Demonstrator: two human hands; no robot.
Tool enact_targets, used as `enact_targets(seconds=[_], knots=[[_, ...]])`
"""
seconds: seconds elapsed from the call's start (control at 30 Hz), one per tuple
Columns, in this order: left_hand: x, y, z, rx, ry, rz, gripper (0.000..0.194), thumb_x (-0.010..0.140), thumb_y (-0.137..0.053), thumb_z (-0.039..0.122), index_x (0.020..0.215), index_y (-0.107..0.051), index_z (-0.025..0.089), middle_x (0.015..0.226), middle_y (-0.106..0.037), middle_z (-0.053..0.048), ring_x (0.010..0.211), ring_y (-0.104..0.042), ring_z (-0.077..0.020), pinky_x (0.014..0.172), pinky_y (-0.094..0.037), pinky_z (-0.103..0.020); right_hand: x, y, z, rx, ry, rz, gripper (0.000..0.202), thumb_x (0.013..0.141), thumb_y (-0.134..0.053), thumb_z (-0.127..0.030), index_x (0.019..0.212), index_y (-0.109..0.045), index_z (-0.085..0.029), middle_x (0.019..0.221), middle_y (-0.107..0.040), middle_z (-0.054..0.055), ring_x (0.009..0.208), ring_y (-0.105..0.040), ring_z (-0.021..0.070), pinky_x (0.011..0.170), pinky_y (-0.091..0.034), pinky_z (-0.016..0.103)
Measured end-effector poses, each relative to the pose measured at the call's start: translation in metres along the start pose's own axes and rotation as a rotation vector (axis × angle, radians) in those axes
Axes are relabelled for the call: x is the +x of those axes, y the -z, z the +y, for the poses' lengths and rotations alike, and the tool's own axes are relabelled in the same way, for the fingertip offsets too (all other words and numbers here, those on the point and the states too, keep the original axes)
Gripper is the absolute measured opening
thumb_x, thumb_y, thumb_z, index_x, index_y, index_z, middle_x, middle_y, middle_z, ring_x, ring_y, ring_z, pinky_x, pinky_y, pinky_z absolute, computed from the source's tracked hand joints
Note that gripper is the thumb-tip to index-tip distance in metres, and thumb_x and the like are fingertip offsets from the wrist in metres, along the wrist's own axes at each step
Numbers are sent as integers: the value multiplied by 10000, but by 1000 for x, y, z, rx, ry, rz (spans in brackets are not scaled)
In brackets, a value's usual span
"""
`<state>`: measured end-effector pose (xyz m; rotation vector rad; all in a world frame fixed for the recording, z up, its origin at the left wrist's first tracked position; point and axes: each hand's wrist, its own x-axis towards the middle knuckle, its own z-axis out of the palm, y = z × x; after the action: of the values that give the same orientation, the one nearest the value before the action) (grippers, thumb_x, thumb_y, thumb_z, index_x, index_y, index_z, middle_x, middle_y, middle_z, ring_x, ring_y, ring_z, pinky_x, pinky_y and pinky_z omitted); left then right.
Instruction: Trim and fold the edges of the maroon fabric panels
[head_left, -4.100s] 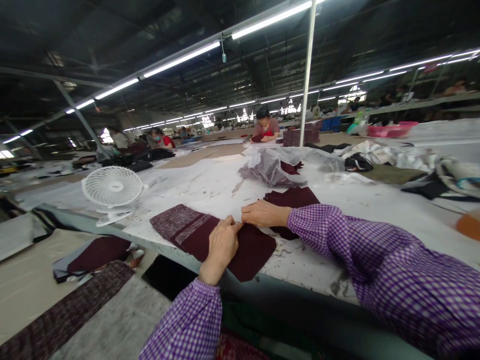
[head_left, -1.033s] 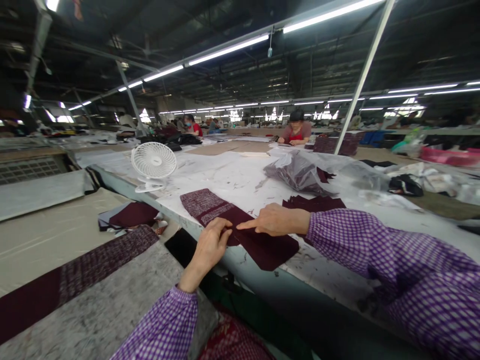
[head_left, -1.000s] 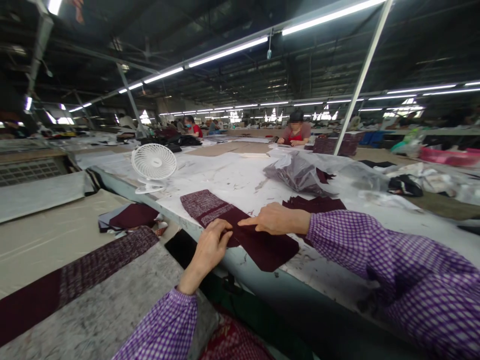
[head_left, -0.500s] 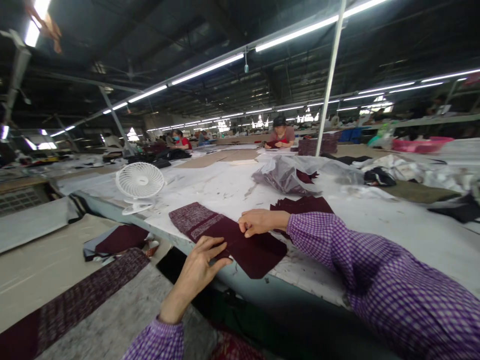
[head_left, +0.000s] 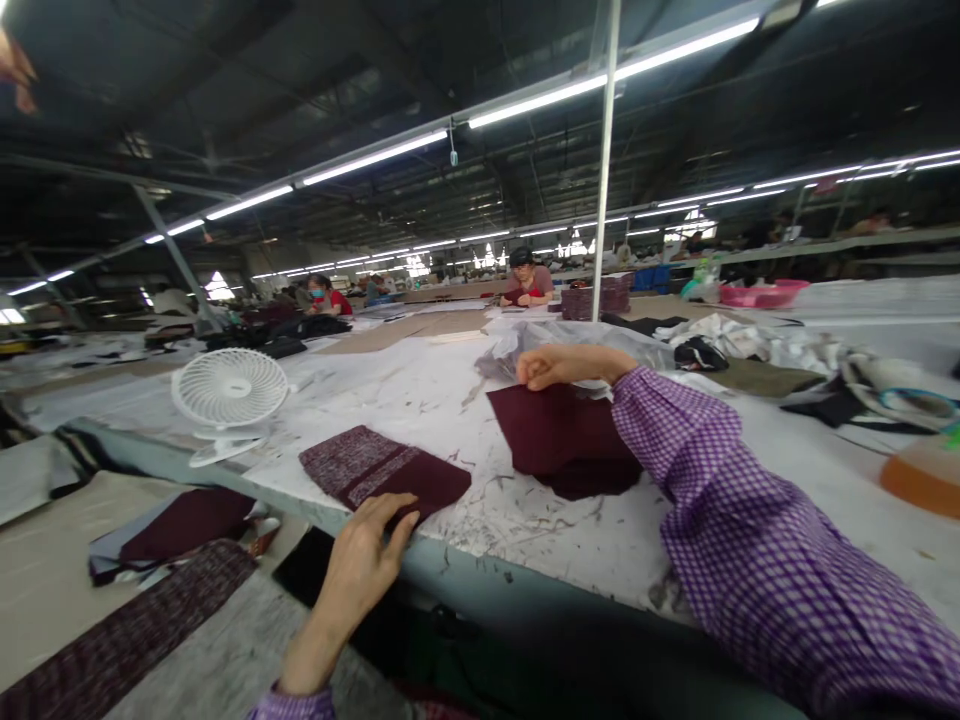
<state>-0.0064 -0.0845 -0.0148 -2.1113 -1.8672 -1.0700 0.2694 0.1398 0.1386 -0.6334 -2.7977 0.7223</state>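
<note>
On the table's near edge lies a maroon knitted fabric panel (head_left: 431, 480), patterned with pale speckled bands at its left end. My left hand (head_left: 367, 550) rests on its front edge, thumb and fingers apart. To the right, my right hand (head_left: 562, 366) is closed on the upper edge of a plain maroon fabric piece (head_left: 555, 435), which hangs from the fingers with its lower part near the table. The sleeve hides that piece's right side. Behind this hand lies a clear plastic bag (head_left: 502, 350).
A white fan (head_left: 232, 390) stands on the white-covered table (head_left: 397, 375) at left. Below it are more fabric pieces (head_left: 187, 525). A metal pole (head_left: 606, 170) rises behind the bag. A bottle of orange liquid (head_left: 922, 480) stands far right. Co-workers (head_left: 529, 280) sit across the table.
My right hand has moved right and up from the banded panel and lifted a plain maroon piece. My left hand stays at the panel, which shows less plain cloth at right. The view has turned right.
</note>
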Motion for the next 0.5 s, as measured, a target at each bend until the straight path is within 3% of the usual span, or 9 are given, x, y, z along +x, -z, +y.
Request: enact_targets(seconds=[0.13, 0.2, 0.27, 0.37, 0.5], knots=[[7, -6, 17, 99, -4, 23, 170, 856, -521, 273, 916, -673, 226, 915, -701, -47, 900, -614, -238, 813, -475, -366, -8, 2, 27, -361, -393, -61, 164, 750, -511, -35, 781, -671, -50, 719, -644, 60, 644, -548, 108, 648, -385, 263], [10, -7, 21, 93, 72, 69, 176, 844, -509, 255, 825, -681, 223, 841, -698, -42, 843, -612, -232, 760, -460, -343, -4, -4, 25, -481, -420, -50, 155, 733, -534, -27, 734, -688, -38, 704, -656, 90, 625, -557, 127, 627, -384, 276], [11, -6, 23, 20, 230, 110, 218, 836, -494, 281, 742, -678, 210, 743, -680, -36, 748, -605, -219, 683, -434, -314, 4, -9, 13, -496, -350, -40, 174, 760, -530, -48, 766, -704, -50, 742, -679, 105, 639, -577, 138, 631, -400, 271], [13, 2, 23, -166, 453, 78, 311, 813, -472, 367, 607, -627, 194, 549, -560, 0, 553, -511, -174, 558, -350, -272, 16, -19, -16, -359, -156, -69, 246, 841, -479, -111, 923, -711, -98, 853, -712, 86, 705, -623, 137, 665, -445, 243], [14, 11, 28, -317, 523, 56, 343, 757, -459, 382, 467, -444, 200, 469, -374, 31, 496, -372, -134, 522, -253, -254, 35, -53, -52, -234, 203, -21, 270, 908, -458, -192, 1027, -690, -123, 943, -718, 74, 835, -652, 147, 770, -469, 251]])
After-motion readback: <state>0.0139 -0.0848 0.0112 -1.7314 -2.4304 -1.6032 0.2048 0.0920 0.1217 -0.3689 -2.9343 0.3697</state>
